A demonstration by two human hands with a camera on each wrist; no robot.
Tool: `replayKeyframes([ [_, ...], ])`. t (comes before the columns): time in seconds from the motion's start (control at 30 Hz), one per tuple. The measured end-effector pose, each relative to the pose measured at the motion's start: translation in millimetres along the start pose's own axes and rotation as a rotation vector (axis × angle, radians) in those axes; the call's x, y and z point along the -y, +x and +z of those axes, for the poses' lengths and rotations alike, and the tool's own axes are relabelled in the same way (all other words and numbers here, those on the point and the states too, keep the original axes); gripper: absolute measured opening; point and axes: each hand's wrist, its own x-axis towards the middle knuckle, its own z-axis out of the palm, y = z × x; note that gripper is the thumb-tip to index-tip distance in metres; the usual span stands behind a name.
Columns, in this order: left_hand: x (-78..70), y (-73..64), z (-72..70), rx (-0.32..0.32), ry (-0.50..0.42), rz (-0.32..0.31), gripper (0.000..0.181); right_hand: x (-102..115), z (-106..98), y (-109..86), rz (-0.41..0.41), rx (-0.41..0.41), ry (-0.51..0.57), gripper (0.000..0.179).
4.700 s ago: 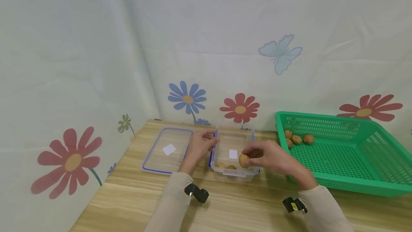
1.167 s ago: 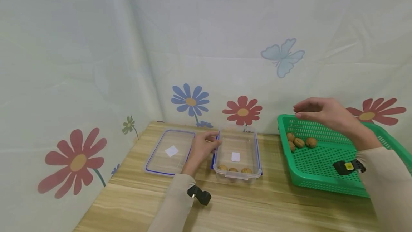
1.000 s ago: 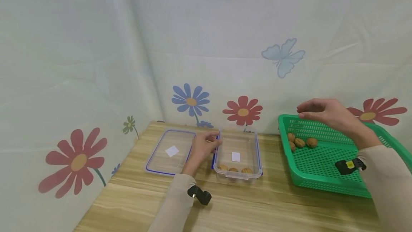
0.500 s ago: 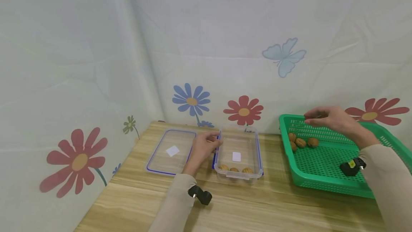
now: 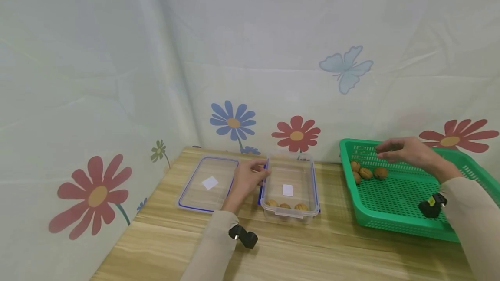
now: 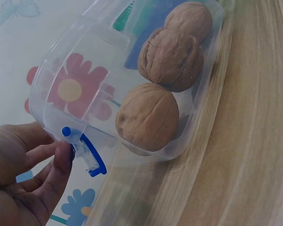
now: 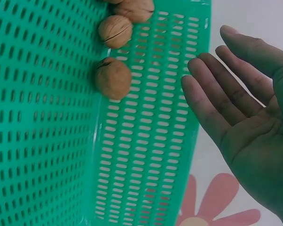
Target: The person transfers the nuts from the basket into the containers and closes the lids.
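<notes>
My left hand (image 5: pixel 247 179) pinches the left rim of a clear plastic food container (image 5: pixel 291 213), its fingertips beside a blue-edged side clip (image 6: pixel 97 160) in the left wrist view. Three walnuts (image 6: pixel 148 117) lie in a row at the container's near end. My right hand (image 5: pixel 410 153) hovers over the back of a green plastic basket (image 5: pixel 406 224), its fingers relaxed and apart with nothing between them. Several walnuts (image 5: pixel 365 173) are gathered in the basket's left back corner; in the right wrist view one walnut (image 7: pixel 113 78) lies closest to the fingertips.
Left of the container, a clear lid (image 5: pixel 201 192) with a blue seal lies flat on the wooden table (image 5: pixel 175 246). A white curtain (image 5: pixel 273 34) printed with flowers and a butterfly hangs close behind and along the left side.
The walnut that my right hand held over the container now lies inside with the other two. That hand moved right to above the basket and has since lowered. My left hand stays at the rim.
</notes>
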Motion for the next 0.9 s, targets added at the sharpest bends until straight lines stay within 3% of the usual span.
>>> replayKeyframes([
  [0.67,-2.2,-0.2,0.2,-0.004,0.009,-0.022,0.037,-24.6,8.0,6.5,-0.027,0.102,0.017,0.044],
  [0.9,-2.5,-0.9,-0.1,-0.004,0.005,-0.01,0.036,-33.7,13.5,9.3,-0.032,0.106,-0.054,0.038],
])
